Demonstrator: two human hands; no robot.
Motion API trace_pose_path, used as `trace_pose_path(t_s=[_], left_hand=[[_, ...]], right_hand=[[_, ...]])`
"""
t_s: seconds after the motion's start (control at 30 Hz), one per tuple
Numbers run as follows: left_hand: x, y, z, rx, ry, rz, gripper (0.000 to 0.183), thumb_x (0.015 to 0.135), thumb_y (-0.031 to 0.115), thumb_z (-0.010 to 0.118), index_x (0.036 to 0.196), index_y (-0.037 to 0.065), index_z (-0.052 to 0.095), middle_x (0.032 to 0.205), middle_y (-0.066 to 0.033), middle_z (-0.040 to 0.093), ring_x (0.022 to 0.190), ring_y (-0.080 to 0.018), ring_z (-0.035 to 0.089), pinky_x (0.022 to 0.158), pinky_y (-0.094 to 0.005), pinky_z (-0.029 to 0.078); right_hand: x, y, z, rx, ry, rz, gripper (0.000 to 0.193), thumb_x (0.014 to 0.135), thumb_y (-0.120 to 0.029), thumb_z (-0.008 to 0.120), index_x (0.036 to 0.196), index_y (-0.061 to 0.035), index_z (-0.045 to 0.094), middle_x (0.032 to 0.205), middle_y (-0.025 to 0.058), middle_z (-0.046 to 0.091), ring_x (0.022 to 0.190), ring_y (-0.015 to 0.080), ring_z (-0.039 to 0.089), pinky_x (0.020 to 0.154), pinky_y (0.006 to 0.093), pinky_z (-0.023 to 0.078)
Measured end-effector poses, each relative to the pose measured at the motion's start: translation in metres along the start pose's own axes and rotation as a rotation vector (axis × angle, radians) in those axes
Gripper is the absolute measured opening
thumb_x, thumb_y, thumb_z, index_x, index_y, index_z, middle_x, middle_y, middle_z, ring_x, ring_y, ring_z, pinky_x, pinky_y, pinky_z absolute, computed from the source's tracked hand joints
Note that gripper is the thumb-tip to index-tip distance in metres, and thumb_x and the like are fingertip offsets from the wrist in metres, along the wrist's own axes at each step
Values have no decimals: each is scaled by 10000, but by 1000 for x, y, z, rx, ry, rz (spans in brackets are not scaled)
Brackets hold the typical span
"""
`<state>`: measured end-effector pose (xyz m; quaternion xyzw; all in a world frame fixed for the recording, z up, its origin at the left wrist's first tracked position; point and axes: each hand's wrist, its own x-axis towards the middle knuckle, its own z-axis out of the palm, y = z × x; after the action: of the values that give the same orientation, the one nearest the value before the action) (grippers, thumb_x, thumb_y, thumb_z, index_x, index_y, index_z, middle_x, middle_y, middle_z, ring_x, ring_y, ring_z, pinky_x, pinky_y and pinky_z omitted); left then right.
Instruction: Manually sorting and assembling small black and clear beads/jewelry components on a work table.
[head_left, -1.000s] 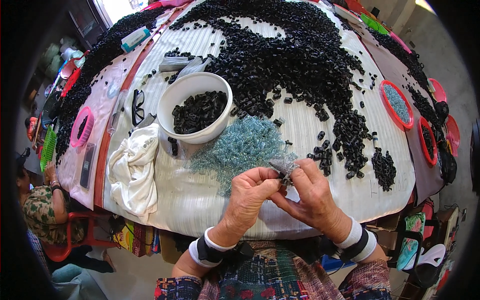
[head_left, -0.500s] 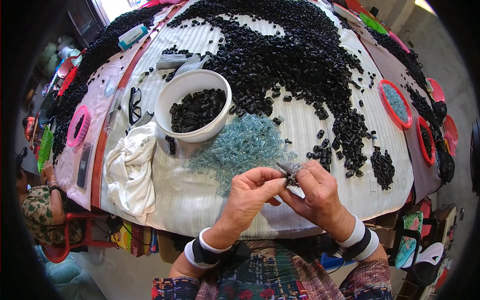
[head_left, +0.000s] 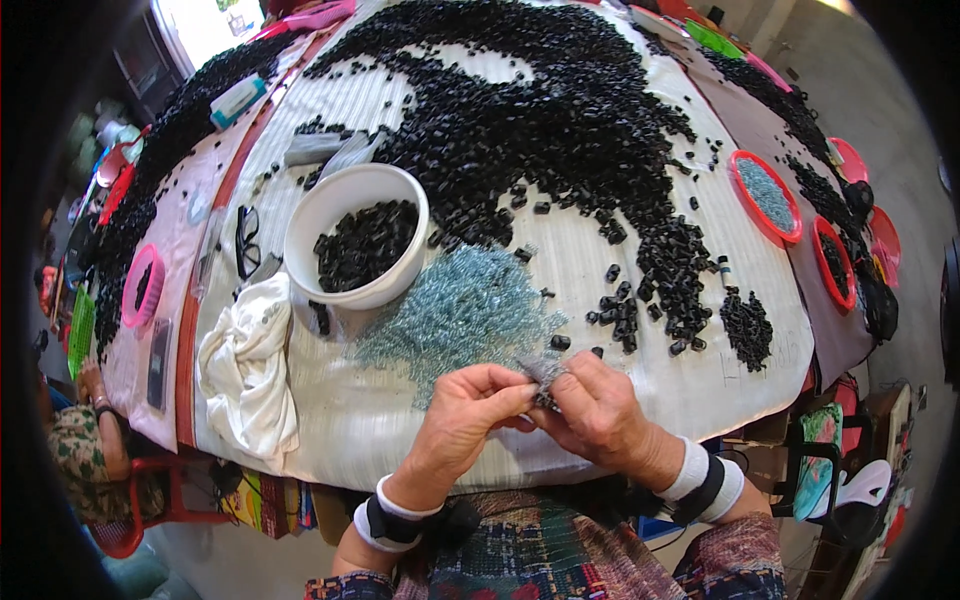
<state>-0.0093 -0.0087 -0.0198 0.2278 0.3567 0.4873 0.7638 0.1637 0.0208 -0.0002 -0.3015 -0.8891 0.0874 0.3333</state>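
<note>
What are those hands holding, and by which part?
The right hand holds a small greyish bundle, seemingly by its right side, though the exact spot is covered. The left hand pinches close beside it; whether on anything cannot be told.

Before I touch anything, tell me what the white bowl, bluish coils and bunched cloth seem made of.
White bowl: probably plastic; smooth, faintly glossy wall.
Bluish coils: likely metal wire; thin, glinting loops.
Bunched cloth: woven or knit fabric; matte, soft folds.
</note>
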Motion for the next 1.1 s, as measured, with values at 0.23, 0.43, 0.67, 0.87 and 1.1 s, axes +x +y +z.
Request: trace_pose_path(t_s=[0.23, 0.43, 0.67, 0.87, 1.1], left_hand=[[-4, 9, 6, 45, -99, 66, 120, 850, 46, 635, 935, -35, 616, 842, -108, 659, 734, -173, 657, 646, -261, 544], [-4, 15, 10, 22, -45, 48, 144, 856, 56, 636, 978, -20, 618, 904, -128, 670, 808, -192, 667, 653, -265, 553], [0, 12, 7, 12, -26, 82, 164, 852, 55, 642, 1002, -3, 611, 932, -134, 673, 806, -191, 671, 656, -263, 562], [-1, 35, -2, 37, 104, 272, 89, 873, 58, 609, 954, 27, 589, 908, -149, 668, 742, -188, 669, 598, -273, 571], [25, 106, -50, -56, 274, 516, 191, 908, 147, 579, 1057, 27, 564, 1009, -150, 648, 809, -178, 675, 589, -281, 592]], right_hand=[[12, -5, -18, 162, -29, -11, 287, 709, -176, 739, 798, -3, 527, 758, 122, 500, 664, 278, 533, 567, 360, 463], [8, 9, -40, 203, -44, 155, 565, 701, -153, 729, 1182, 57, 521, 917, 183, 551, 846, 325, 561, 714, 368, 493], [8, 32, -38, 102, -2, 334, 299, 754, 15, 604, 1044, 51, 543, 953, 216, 551, 870, 369, 572, 733, 390, 487], [12, 57, -32, 55, -14, 346, 184, 750, 44, 561, 933, 34, 542, 843, 172, 540, 772, 354, 556, 683, 402, 471], [2, 55, -7, -65, -234, 234, 252, 711, -41, 619, 952, -24, 547, 852, 119, 572, 864, 288, 549, 752, 378, 470]])
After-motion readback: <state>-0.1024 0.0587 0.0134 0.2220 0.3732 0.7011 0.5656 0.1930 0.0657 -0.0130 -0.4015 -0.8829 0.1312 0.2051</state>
